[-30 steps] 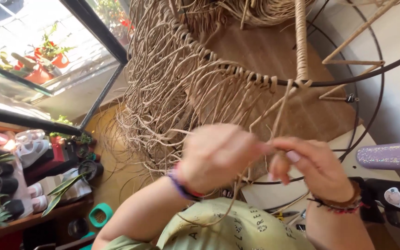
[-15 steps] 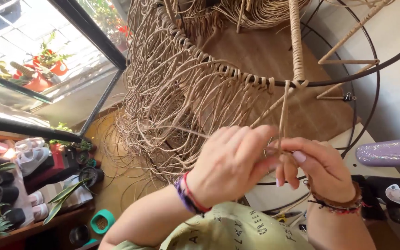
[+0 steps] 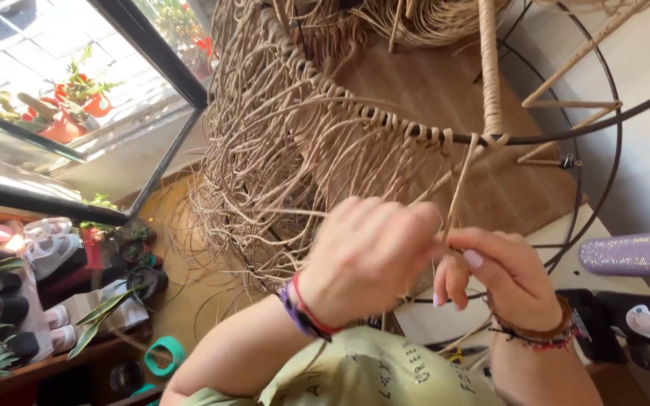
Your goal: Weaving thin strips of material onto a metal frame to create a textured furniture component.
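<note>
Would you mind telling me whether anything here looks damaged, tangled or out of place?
Nothing looks damaged. The cord strands hang loose and tangled from the black metal ring; both hands, left hand and right hand, pinch one strand.

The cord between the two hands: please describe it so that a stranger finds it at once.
Find the black metal ring with its fringe of tan cords. At the right end of that knotted row, one cord runs down to the left hand and right hand. Unlike the loose neighbours, it is pulled straight.
</note>
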